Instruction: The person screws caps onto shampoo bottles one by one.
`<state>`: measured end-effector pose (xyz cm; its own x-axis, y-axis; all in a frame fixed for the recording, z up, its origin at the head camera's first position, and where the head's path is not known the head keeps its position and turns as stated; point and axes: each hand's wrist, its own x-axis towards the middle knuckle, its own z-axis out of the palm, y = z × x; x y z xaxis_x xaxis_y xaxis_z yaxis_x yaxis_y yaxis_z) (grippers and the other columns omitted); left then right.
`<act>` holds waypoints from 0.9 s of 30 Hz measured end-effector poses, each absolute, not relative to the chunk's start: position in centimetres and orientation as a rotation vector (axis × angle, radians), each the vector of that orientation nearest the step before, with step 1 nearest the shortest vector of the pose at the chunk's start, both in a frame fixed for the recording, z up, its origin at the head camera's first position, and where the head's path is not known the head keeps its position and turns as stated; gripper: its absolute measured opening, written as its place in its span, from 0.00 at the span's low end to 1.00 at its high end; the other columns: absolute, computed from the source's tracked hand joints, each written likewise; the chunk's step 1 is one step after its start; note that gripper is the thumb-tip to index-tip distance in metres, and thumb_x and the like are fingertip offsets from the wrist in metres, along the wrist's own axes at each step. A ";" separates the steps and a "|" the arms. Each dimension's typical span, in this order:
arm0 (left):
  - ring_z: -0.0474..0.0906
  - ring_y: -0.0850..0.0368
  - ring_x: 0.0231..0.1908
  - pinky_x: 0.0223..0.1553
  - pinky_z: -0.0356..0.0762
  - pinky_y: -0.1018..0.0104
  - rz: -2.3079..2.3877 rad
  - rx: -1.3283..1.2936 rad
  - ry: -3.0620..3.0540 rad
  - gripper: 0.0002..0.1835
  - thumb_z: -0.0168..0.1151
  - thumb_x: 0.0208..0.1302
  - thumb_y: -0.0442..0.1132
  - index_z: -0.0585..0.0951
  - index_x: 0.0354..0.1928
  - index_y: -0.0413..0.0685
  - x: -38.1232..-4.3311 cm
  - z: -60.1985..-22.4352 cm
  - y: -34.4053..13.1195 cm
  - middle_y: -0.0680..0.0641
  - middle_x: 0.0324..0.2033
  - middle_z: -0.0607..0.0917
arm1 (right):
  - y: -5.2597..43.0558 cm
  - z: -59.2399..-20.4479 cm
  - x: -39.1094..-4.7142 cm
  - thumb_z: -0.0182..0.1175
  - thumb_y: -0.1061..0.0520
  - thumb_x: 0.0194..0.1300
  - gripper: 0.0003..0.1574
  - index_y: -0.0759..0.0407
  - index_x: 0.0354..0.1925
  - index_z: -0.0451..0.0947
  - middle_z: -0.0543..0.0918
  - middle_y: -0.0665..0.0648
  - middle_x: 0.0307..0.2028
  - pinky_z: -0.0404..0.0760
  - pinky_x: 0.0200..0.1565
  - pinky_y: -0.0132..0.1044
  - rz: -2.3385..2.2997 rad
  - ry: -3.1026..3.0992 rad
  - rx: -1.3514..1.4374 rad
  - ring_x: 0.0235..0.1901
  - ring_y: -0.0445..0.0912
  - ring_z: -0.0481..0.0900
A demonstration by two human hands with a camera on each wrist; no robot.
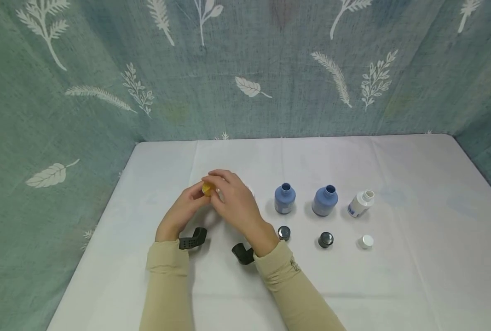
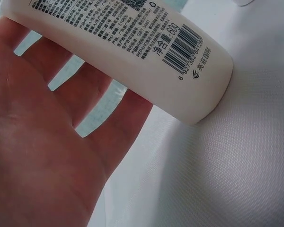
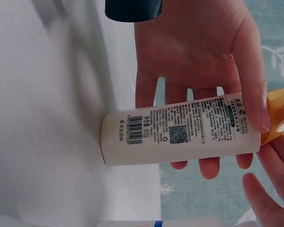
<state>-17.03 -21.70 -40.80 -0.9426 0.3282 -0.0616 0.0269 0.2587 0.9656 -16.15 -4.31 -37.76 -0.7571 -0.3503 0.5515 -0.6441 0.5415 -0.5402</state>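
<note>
A white lotion bottle [image 3: 180,135] with printed text and a barcode lies across the fingers of my left hand [image 1: 182,210], which grips it, thumb over its front near the neck. Its base is close to the white cloth in the left wrist view; I cannot tell if it touches. At the bottle's top end is a yellow cap [image 3: 277,109], pinched by the fingertips of my right hand [image 1: 238,204]. Whether the cap is still seated on the neck cannot be made out. From the head view the hands hide most of this bottle, leaving the cap visible between them.
Right of the hands stand two blue bottles [image 1: 285,198] [image 1: 325,201] and a white bottle [image 1: 360,204], all uncapped. Nearer lie two black caps [image 1: 284,233] [image 1: 326,239] and a white cap [image 1: 366,242]. Another white bottle [image 3: 180,223] with a blue band shows partly. Patterned curtain [image 1: 249,69] hangs behind.
</note>
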 end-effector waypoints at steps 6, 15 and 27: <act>0.61 0.50 0.58 0.58 0.54 0.47 1.769 0.339 2.251 0.22 0.53 0.63 0.38 0.68 0.59 0.44 -16.3 -39.3 -21.1 0.45 0.58 0.68 | -4.3 -37.9 -16.0 0.56 0.58 0.59 0.15 0.53 0.47 0.77 0.73 0.49 0.48 0.71 0.46 0.30 1.095 -2.384 0.779 0.47 0.41 0.70; 0.62 0.51 0.57 0.58 0.55 0.49 1.777 0.309 2.265 0.23 0.53 0.63 0.41 0.67 0.60 0.42 -16.3 -38.9 -21.0 0.44 0.57 0.69 | -4.3 -37.7 -16.2 0.57 0.59 0.58 0.14 0.53 0.44 0.78 0.74 0.49 0.44 0.72 0.37 0.28 1.100 -2.355 0.746 0.40 0.40 0.71; 0.65 0.53 0.54 0.56 0.58 0.50 1.751 0.273 2.282 0.23 0.54 0.63 0.46 0.69 0.57 0.44 -16.3 -38.9 -21.0 0.46 0.54 0.73 | -4.2 -37.8 -16.2 0.57 0.58 0.60 0.12 0.52 0.44 0.78 0.74 0.48 0.41 0.71 0.35 0.26 1.114 -2.385 0.720 0.37 0.38 0.70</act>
<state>-16.29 -20.96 -38.93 -0.9507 0.2983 -0.0848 -0.0048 0.2594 0.9657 -16.18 -4.15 -37.78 -0.7826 -0.2779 0.5570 -0.6055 0.5476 -0.5775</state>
